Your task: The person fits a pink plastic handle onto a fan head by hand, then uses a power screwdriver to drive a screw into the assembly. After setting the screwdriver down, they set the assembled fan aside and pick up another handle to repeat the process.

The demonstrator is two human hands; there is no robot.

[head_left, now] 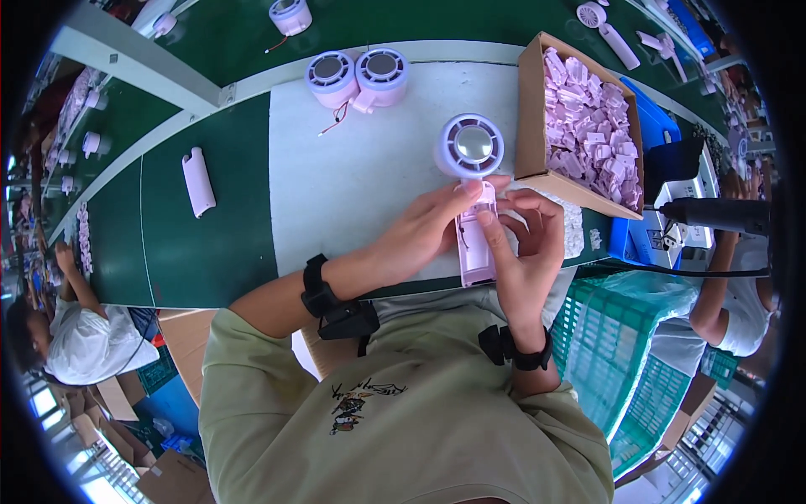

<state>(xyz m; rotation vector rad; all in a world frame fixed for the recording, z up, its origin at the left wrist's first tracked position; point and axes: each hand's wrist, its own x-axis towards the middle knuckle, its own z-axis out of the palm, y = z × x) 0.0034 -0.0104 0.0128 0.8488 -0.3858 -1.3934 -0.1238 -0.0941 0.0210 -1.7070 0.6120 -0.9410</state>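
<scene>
A pale purple handheld fan [473, 144] is between my hands, its round head pointing away from me and its handle [476, 262] toward me. The handle's inside is exposed, with a thin wire showing in it. My left hand [424, 225] grips the fan at its neck, thumb on top. From the other side my right hand [531, 256] is closed on the handle, its thumb pressed at the hollow; whether it also pinches a small part is hidden. Two more fan heads [382, 74] lie together farther off, a loose wire beside them.
A cardboard box [531, 109] of small pink plastic parts stands right of the fan on the pale work mat [336, 176]. A handle shell [199, 182] lies on the green table to the left. Green crates [592, 336] stand at the right. Other people sit at both sides.
</scene>
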